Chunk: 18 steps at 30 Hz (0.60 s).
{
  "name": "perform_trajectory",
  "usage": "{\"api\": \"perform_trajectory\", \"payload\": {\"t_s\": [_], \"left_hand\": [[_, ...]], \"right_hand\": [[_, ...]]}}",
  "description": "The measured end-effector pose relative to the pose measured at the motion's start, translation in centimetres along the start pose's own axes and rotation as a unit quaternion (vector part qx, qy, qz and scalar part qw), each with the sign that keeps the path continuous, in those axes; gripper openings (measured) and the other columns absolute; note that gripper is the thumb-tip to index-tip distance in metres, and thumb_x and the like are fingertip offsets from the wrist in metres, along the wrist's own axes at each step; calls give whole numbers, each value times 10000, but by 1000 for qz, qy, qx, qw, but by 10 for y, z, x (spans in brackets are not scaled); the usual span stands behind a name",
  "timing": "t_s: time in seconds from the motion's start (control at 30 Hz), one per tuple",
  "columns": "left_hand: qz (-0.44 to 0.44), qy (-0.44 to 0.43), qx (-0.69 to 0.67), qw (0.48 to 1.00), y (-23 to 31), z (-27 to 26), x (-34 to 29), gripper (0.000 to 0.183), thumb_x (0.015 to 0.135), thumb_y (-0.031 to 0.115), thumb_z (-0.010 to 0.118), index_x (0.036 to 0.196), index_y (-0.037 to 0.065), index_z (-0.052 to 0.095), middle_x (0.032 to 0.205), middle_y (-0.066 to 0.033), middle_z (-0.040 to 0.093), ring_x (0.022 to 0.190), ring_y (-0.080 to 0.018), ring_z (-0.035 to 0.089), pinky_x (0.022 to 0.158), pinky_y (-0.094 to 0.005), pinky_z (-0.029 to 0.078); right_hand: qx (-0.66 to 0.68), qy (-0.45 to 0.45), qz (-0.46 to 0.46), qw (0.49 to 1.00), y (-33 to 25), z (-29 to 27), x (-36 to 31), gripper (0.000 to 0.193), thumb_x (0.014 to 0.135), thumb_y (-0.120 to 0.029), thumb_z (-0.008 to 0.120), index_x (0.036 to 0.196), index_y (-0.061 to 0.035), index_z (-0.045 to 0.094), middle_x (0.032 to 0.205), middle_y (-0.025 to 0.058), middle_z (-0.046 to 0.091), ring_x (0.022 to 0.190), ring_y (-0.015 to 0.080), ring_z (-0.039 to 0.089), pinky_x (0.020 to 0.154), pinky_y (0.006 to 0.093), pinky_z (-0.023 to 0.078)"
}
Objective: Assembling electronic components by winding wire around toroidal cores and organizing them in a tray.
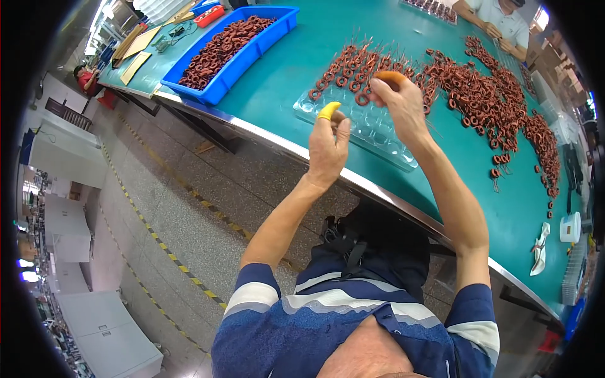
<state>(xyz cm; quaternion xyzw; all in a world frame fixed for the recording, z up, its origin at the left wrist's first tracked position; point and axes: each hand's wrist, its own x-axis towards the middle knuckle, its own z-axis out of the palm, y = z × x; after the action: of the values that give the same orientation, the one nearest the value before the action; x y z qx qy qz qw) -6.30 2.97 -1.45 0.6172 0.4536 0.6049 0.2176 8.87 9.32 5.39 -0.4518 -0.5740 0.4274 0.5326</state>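
1. At the table's (296, 69) near edge, around 12 o'clock from the body: clear tray (372, 129) with round pockets, lying flat, a few coils set in its far pockets.
2. Left hand (328, 148) raised over the tray's 9 o'clock end, yellow cot (329, 111) on one fingertip, fingers loosely curled together; nothing visibly pinched, so grip cannot be told for sure.
3. Right hand (403, 104) over the tray's far rim, orange cot (391, 76) on a fingertip, fingers bent down toward a coil (362, 99); whether clamped on it cannot be told.
4. Loose coils (479, 88), copper-brown with wire tails, spread from 12 to 2 o'clock beyond the tray.
5. Blue bin (280, 31) heaped with more coils at 10 o'clock, well apart from both hands.
6. White cloth (539, 249) near the table edge at 3 o'clock.
7. Another person's arms (485, 22) at the far side, 1 o'clock.
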Motion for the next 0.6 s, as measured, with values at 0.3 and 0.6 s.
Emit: {"api": "perform_trajectory", "payload": {"t_s": [0.3, 0.6], "left_hand": [[-57, -6, 38, 998, -10, -1, 10, 166, 880, 48, 580, 1026, -28, 597, 942, -136, 583, 780, -234, 609, 694, -334, 509], [-109, -8, -20, 994, -17, -8, 10, 145, 888, 56, 582, 1005, -21, 621, 931, -120, 598, 788, -209, 609, 679, -305, 504]], "right_hand": [[-113, -48, 10, 992, 51, 48, 68, 341, 820, -182, 688, 1047, 60, 608, 721, 55, 645, 625, 96, 599, 588, 244, 488], [-365, 63, -114, 922, -9, -58, 34, 487, 866, -283, 669, 1228, 20, 550, 1000, 139, 661, 824, 155, 631, 743, 296, 503]]}}
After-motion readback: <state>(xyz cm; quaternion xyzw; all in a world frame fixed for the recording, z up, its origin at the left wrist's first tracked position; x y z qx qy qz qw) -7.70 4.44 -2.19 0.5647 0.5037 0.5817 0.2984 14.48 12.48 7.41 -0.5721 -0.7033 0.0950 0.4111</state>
